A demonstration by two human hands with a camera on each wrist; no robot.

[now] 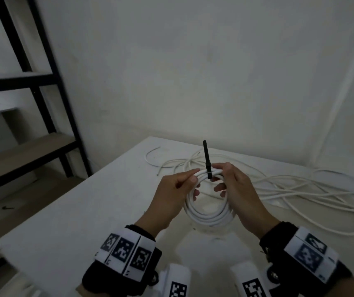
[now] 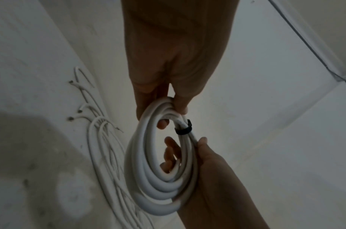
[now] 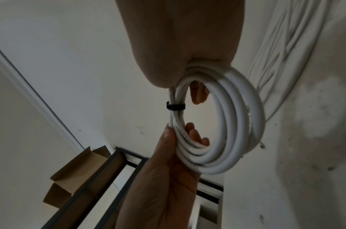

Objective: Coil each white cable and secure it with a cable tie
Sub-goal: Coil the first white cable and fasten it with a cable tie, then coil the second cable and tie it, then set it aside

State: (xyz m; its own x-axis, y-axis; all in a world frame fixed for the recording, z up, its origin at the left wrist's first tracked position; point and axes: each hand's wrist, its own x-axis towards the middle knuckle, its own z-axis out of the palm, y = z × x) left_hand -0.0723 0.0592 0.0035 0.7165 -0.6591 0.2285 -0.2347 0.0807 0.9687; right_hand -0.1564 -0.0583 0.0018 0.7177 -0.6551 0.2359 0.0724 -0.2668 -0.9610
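Head view showed both hands, left (image 1: 173, 187) and right (image 1: 237, 185), pinching the coil (image 1: 209, 213); the tie (image 1: 206, 161) looked cinched, likely needing trimming next.

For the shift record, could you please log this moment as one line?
left hand: grips coil | right hand: grips coil | white cable coil: black cable tie wrapped round, tail upright | loose cables: on table

Dim, greyish light; soft blur, wide-angle bending at edges.
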